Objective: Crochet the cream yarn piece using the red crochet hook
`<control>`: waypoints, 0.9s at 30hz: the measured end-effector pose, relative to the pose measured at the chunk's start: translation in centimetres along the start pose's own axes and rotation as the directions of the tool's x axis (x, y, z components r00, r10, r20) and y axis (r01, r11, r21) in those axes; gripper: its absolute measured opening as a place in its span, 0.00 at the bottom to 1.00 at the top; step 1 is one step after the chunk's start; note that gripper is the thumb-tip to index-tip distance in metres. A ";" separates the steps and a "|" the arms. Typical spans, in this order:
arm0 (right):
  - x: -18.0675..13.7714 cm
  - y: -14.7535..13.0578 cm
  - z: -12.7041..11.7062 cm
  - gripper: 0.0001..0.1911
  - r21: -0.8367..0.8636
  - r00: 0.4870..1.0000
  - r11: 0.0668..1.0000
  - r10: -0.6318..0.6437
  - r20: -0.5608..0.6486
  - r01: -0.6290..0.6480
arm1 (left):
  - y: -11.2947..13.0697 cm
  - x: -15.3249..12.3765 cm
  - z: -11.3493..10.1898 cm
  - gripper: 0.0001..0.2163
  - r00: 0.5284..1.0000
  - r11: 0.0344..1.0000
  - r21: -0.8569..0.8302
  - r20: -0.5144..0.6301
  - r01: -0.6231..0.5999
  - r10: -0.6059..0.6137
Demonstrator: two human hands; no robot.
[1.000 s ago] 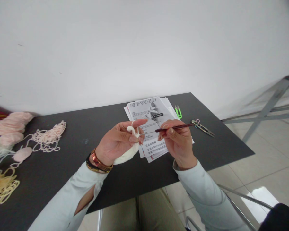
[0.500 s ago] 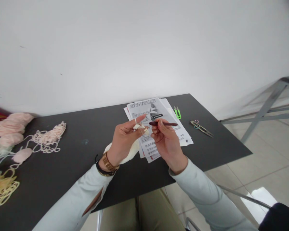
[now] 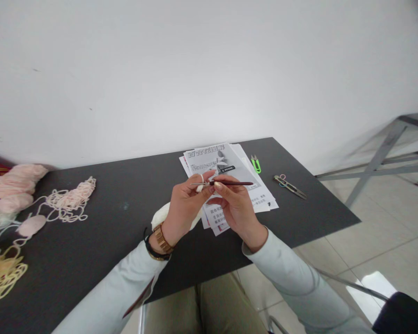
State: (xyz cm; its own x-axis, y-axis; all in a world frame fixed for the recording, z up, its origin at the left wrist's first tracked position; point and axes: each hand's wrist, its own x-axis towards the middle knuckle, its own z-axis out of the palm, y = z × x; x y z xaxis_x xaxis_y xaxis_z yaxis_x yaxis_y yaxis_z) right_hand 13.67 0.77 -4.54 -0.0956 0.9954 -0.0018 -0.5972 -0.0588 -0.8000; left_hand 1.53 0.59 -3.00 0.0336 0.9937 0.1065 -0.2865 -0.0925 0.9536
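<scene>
My left hand (image 3: 186,204) is closed on a small piece of white crochet work (image 3: 199,188), with a strand of white yarn looped over the index finger. In my right hand (image 3: 235,204) is a crochet hook with a dark reddish-brown handle (image 3: 235,183), pinched between thumb and fingers. Its thin metal shaft points left and lies across the white work at my left fingertips; the fingers hide where the tip meets the stitches. Behind my left hand a ball of white yarn (image 3: 160,215) rests on the table, partly covered.
Printed sheets (image 3: 244,157) lie beneath my hands on the dark table (image 3: 125,185). Green thread snips (image 3: 255,163) and a metal pair of snips (image 3: 290,187) are to the right. Pink yarn (image 3: 71,199) and yellow yarn (image 3: 3,273) sit at the left. A metal frame (image 3: 379,162) stands beyond the right edge.
My right hand has brought the hook leftward and slightly down, so its shaft now crosses the white work. The two hands are closer together.
</scene>
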 end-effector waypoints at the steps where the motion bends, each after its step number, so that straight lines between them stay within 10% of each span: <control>1: 0.0 0.0 0.0 0.10 -0.002 1.000 1.000 0.004 0.006 -0.003 | 0.0 0.0 -0.1 0.14 1.000 0.999 0.035 0.015 -0.026 0.026; 8: 0.5 -0.2 0.4 0.10 -0.014 1.000 1.000 0.006 0.019 -0.005 | 0.0 0.3 -0.5 0.12 0.999 0.999 -0.032 0.036 0.029 -0.028; 14: 2.4 -2.0 0.3 0.11 0.013 0.992 0.998 0.058 0.110 -0.060 | 1.9 2.0 -3.3 0.17 0.890 0.879 -0.278 0.361 0.388 -0.278; 22: 5.4 -5.0 0.5 0.13 0.008 0.925 0.982 0.176 0.338 -0.189 | 3.7 3.4 -6.7 0.14 0.761 0.892 0.230 0.465 0.390 -0.452; 27: 5.7 -5.5 1.6 0.13 -0.018 0.913 0.990 0.134 0.385 -0.138 | 4.6 3.3 -5.8 0.14 0.956 0.725 0.683 0.264 -0.091 -0.128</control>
State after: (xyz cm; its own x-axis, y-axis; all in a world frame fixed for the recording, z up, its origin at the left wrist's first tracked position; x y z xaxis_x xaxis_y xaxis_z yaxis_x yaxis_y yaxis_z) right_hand 15.12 6.69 0.82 -0.4740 0.8720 0.1223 -0.5639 -0.1940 -0.8027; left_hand -5.20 3.77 0.10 0.3211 0.9455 0.0541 0.4430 -0.2005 0.8738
